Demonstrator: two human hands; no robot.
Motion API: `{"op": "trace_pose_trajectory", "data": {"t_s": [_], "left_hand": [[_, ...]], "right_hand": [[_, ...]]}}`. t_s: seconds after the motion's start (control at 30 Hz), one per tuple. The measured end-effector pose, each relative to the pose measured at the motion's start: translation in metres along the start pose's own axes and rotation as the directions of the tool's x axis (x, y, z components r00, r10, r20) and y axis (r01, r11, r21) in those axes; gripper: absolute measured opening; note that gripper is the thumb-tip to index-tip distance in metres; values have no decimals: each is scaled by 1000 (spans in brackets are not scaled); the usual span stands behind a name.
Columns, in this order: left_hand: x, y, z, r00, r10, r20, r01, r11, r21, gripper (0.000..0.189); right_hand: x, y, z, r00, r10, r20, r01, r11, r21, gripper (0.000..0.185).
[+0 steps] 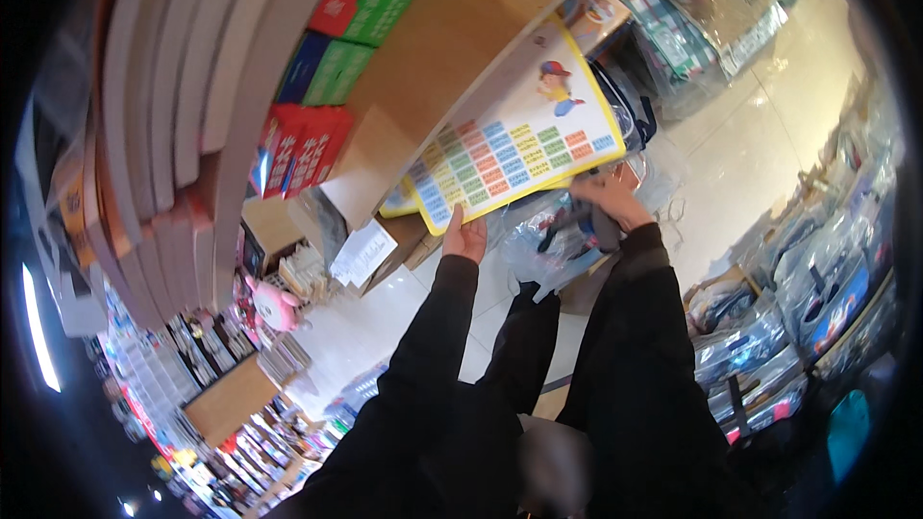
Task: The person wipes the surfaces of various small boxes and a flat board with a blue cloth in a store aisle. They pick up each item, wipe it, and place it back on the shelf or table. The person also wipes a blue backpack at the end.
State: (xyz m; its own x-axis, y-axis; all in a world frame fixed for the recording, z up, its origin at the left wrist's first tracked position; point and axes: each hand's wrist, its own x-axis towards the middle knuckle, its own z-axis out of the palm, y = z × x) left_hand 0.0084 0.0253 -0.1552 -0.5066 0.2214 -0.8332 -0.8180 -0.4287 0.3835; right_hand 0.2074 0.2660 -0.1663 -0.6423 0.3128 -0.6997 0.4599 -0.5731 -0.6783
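Note:
A white board with a yellow rim (508,151) is printed with a coloured grid of sums and a cartoon child. Its far side passes under a wooden shelf board. My left hand (465,236) grips the near corner, thumb on top of the rim. Part of another yellow-rimmed board (400,202) shows beneath it. My right hand (613,200) is at the board's right lower edge, fingers pointing left and partly hidden against a dark grey item (595,225); whether it grips anything is unclear. Below hangs or lies a clear plastic bag (548,252) with dark contents.
Small red and green boxes (306,148) line the wooden shelf (433,36), with thick books (195,72) at left. Plastic-wrapped goods lie on the tiled floor (750,130), including a checked packet (667,29) and a heap of bagged items (786,324). A pink plush toy (274,305) is farther off.

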Motion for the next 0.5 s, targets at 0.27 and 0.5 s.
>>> {"op": "trace_pose_trajectory", "data": {"t_s": [0.27,0.5], "left_hand": [[14,7,8,995,-76,-67,71,995,-77,18],[1,3,3,991,-12,-130,32,988,153,17]], "right_hand": [[-110,52,-86,975,85,-205,-173,871,-461,35],[-40,-11,-112,983,-24,-184,65,973,220,41]]}}
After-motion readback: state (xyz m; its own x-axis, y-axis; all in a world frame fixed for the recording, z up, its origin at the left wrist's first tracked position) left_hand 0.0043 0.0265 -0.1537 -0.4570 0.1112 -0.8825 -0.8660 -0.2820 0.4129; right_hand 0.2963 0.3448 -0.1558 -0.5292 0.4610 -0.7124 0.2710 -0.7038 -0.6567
